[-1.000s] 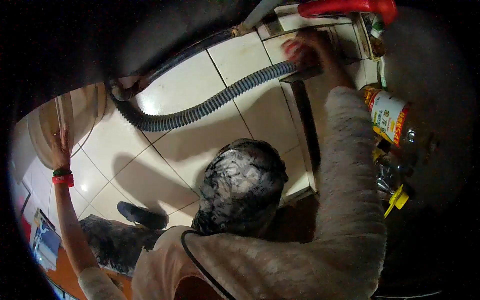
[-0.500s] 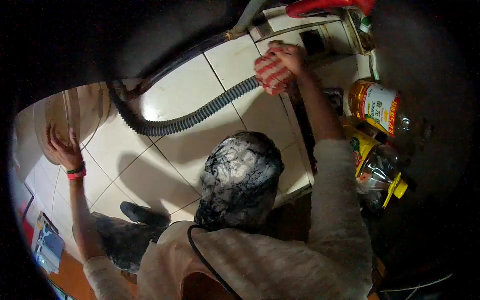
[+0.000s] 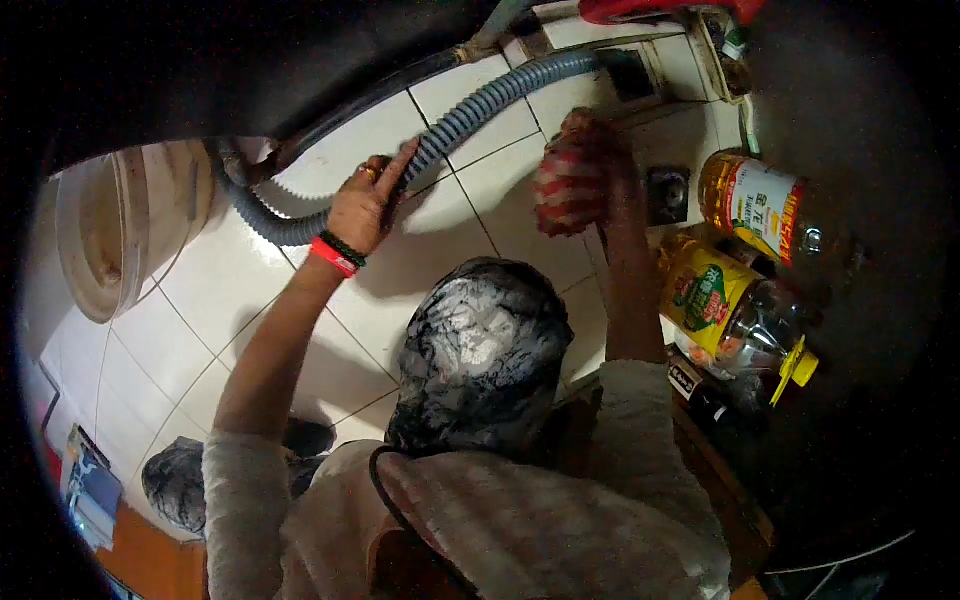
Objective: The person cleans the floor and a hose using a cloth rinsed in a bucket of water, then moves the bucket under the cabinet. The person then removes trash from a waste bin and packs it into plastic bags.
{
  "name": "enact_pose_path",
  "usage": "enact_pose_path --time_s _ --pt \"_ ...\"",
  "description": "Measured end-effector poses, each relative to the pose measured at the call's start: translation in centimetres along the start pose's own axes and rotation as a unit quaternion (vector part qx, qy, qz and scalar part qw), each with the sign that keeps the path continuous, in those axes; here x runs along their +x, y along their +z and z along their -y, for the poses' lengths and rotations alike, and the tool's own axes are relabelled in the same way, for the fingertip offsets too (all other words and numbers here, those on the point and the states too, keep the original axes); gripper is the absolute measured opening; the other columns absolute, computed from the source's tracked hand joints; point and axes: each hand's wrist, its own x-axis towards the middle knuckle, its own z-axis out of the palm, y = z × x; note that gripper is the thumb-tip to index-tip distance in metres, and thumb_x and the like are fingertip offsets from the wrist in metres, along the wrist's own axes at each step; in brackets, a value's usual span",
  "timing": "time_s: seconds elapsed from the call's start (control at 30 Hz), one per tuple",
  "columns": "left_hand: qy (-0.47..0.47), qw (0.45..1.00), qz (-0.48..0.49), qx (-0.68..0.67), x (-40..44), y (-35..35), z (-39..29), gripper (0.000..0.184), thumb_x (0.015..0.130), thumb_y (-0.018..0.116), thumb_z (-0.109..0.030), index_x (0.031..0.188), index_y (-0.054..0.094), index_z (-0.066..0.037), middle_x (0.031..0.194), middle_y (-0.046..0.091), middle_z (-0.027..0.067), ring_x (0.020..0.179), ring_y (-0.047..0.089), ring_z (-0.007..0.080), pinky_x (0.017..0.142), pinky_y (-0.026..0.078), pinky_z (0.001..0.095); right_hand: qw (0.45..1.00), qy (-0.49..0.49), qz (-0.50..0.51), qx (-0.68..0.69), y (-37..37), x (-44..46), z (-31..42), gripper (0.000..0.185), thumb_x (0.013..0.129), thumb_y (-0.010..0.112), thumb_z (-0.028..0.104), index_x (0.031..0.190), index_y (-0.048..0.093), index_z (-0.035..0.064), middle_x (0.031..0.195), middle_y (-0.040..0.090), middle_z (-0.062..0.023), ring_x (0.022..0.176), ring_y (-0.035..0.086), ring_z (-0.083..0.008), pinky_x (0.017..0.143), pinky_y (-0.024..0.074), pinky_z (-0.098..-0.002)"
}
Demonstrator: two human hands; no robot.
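Observation:
A grey corrugated hose (image 3: 470,115) curves across the white tiles, its far end at a dark square opening (image 3: 628,75). My left hand (image 3: 362,207), with a red band and a dark bracelet at the wrist, is closed on the middle of this hose; one finger lies along it. My right hand (image 3: 595,135) is closed on a bunched red-and-white striped cloth (image 3: 570,190), apart from the hose and just above the tiles. My right fingers are partly blurred.
At the left stands a translucent plastic bucket (image 3: 95,230). Two large oil bottles, one with a white label (image 3: 762,205) and one with a yellow label (image 3: 705,300), are at the right, beside a small dark bottle (image 3: 698,392). A dark pipe (image 3: 370,110) runs behind the hose.
My left hand has moved from the bucket to the hose. The hose's far end has shifted up and right to the opening. My right hand and cloth have moved down, away from the hose.

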Motion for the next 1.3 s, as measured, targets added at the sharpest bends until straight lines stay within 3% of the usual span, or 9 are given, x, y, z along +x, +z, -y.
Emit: enact_pose_path --time_s 0.1,0.2,0.4,0.73,0.77,0.83,0.97,1.07,1.3 --pt "-0.006 0.999 0.017 -0.030 1.4 -3.5 -1.1 0.066 0.080 0.059 -0.010 0.136 0.029 -0.027 0.102 0.052 0.0156 0.085 0.055 0.0339 0.073 0.049 0.0405 0.913 -0.025 -0.003 -0.408 -1.6 5.2 -2.5 0.038 0.085 0.052 0.030 0.113 0.050 0.0038 0.106 0.056 -0.0104 0.093 0.056 -0.0201 0.083 0.0433 -0.0320" --pt "-0.016 0.999 0.035 -0.035 1.9 -4.4 -1.1 0.064 0.079 0.060 -0.009 0.134 0.033 -0.027 0.104 0.052 0.0153 0.088 0.055 0.0340 0.074 0.048 0.0412 0.661 -0.045 0.044 -0.747 -3.4 14.8 -4.4 0.042 0.085 0.050 0.026 0.120 0.049 0.0035 0.113 0.056 -0.0148 0.102 0.054 -0.0286 0.086 0.0428 -0.0365" --pt "0.054 0.997 0.045 -0.020 2.8 -1.6 0.9 0.060 0.079 0.059 -0.008 0.131 0.037 -0.027 0.100 0.052 0.0131 0.088 0.055 0.0319 0.071 0.049 0.0402 0.526 0.034 0.115 -0.842 -3.3 17.5 -3.5 0.043 0.082 0.051 0.029 0.116 0.052 0.0028 0.113 0.056 -0.0171 0.101 0.055 -0.0306 0.085 0.0436 -0.0382" --pt "0.047 0.988 0.011 0.144 -4.7 1.7 3.7 0.064 0.071 0.065 -0.009 0.130 0.042 -0.023 0.107 0.053 0.0127 0.097 0.050 0.0329 0.082 0.044 0.0421 0.607 0.157 0.207 -0.751 -2.5 16.5 -4.0 0.045 0.079 0.055 0.037 0.106 0.059 0.0010 0.103 0.060 -0.0188 0.091 0.060 -0.0282 0.081 0.0460 -0.0384" --pt "-0.082 0.994 0.057 0.047 -5.6 0.5 3.0 0.069 0.067 0.071 -0.010 0.128 0.044 -0.029 0.120 0.046 0.0180 0.106 0.045 0.0354 0.089 0.040 0.0436 0.609 0.160 0.198 -0.752 -2.3 16.6 -4.1 0.045 0.079 0.056 0.038 0.105 0.060 0.0009 0.103 0.061 -0.0190 0.090 0.060 -0.0280 0.080 0.0462 -0.0385" --pt "-0.024 0.994 -0.078 0.067 -9.0 -3.2 4.6 0.066 0.060 0.070 0.002 0.121 0.050 -0.010 0.125 0.040 0.0226 0.106 0.044 0.0390 0.091 0.037 0.0439 0.647 0.131 0.184 -0.729 -3.9 16.6 -4.2 0.045 0.079 0.056 0.038 0.104 0.060 0.0008 0.102 0.061 -0.0189 0.088 0.061 -0.0275 0.080 0.0464 -0.0384" --pt "-0.135 0.849 -0.374 0.349 -14.8 -19.0 7.8 0.054 0.074 0.065 -0.024 0.119 0.048 -0.001 0.123 0.045 0.0193 0.109 0.047 0.0339 0.092 0.038 0.0397 0.759 -0.040 0.078 -0.645 -11.9 20.3 -0.3 0.044 0.079 0.057 0.038 0.103 0.061 0.0014 0.101 0.062 -0.0180 0.088 0.061 -0.0267 0.079 0.0465 -0.0379" --pt "-0.206 0.824 -0.167 0.500 -17.2 -29.2 14.3 0.065 0.075 0.067 -0.041 0.120 0.047 0.001 0.121 0.051 0.0189 0.106 0.051 0.0319 0.090 0.041 0.0356 0.669 -0.092 -0.032 -0.737 -18.6 26.1 2.5 0.043 0.079 0.057 0.038 0.103 0.061 0.0019 0.101 0.062 -0.0174 0.088 0.061 -0.0261 0.078 0.0466 -0.0375" --pt "-0.269 0.929 0.011 0.255 -22.1 -27.3 30.5 0.057 0.078 0.061 -0.035 0.123 0.044 -0.004 0.124 0.047 0.0176 0.110 0.048 0.0319 0.092 0.039 0.0362 0.585 0.024 0.039 -0.810 -20.9 31.9 -2.4 0.041 0.079 0.058 0.037 0.102 0.061 0.0029 0.100 0.062 -0.0158 0.088 0.060 -0.0246 0.077 0.0468 -0.0366"
